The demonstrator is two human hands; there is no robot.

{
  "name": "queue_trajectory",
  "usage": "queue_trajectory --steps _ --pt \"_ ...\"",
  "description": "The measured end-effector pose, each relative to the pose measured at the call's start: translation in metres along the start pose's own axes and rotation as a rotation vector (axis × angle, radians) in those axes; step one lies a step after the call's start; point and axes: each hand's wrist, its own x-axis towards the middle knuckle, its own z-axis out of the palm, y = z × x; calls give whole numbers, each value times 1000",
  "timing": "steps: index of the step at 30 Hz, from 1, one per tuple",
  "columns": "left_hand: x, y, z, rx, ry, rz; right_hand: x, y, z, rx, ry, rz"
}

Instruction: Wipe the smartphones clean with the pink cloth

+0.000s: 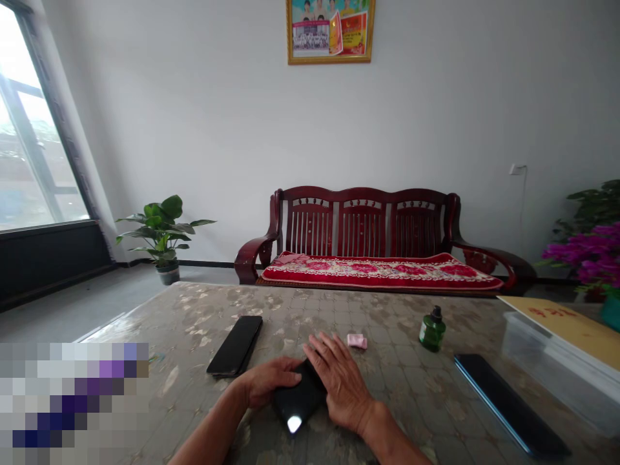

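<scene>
My left hand (268, 381) grips a flat black phone (295, 400) low over the table, its thumb on the upper face and its other fingers hidden beneath. A bright glare sits on the corner of the phone nearest me. Across the phone's far right side lies my right hand (339, 381), palm down with fingers stretched out; anything under that palm is hidden. Just beyond my right fingers is a small pink packet (357, 341). Another black phone (236, 345) rests on the table, left of my left hand.
A green bottle (432, 329) with a black top stands on the patterned tablecloth (387, 394). To the right lie a long blue-edged dark case (511, 403) and a clear plastic box (547, 368) under a tan envelope (566, 323). Behind the table is a wooden bench (363, 226).
</scene>
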Motion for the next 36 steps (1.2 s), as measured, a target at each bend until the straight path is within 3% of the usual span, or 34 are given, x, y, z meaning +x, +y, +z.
queue_trajectory --steps 4,6,9,12,20,24,30,36 --pt "-8 5 0 116 -188 -3 1 -7 -8 84 -118 -85" --pt "-7 5 -3 139 -221 -17 3 -10 -12 94 -154 -78" --pt "-4 1 -10 105 -184 -12 7 -13 -17 78 -196 -23" --pt "1 -2 -16 -76 -125 -14 10 -13 -19 45 -203 89" --pt "10 0 -16 -242 -113 -68 3 4 -27 43 -205 380" --pt "11 -1 -16 -259 -79 -65 -27 15 -44 6 -123 583" --pt "13 -5 -19 -196 -51 -41 -99 46 -82 -214 14 884" --pt "13 -7 -19 -201 -57 -38 -155 97 -119 -449 -97 1267"
